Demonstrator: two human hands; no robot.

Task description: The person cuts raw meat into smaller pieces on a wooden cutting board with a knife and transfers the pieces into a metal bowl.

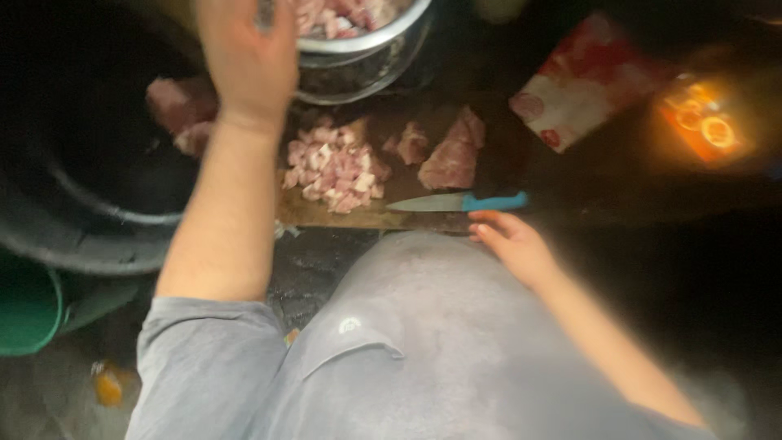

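Closest to the camera, a grey shirt [423,342] fills the bottom of the view, with the person looking straight down over it. Just past the shirt, the right hand [515,243] rests low, fingers loosely curled and holding nothing; its fingertips sit just beside the blue handle of the knife [460,202], though whether they touch it is hard to say. The knife lies flat along the near edge of the wooden cutting board [326,213], blade pointing left toward the meat.

On the board, there's a heap of diced pink meat [334,167] in the middle, and to its right a larger uncut slab of meat [452,155], with a small piece between them. More raw chunks [181,110] sit at the board's left end, partly behind the left forearm.

Off to the left, a big dark round tub [90,179] and, nearer, a green container [28,305] at the frame edge.

Farther out, the left hand [246,57] is stretched up over the rim of a metal bowl [371,53] that holds more diced meat. The fingers run off the top of the frame and are blurred, so I can't tell if they grip anything. To the right, beyond the board, lie a red-and-white packet [582,81] and an orange-lit packet [702,118].
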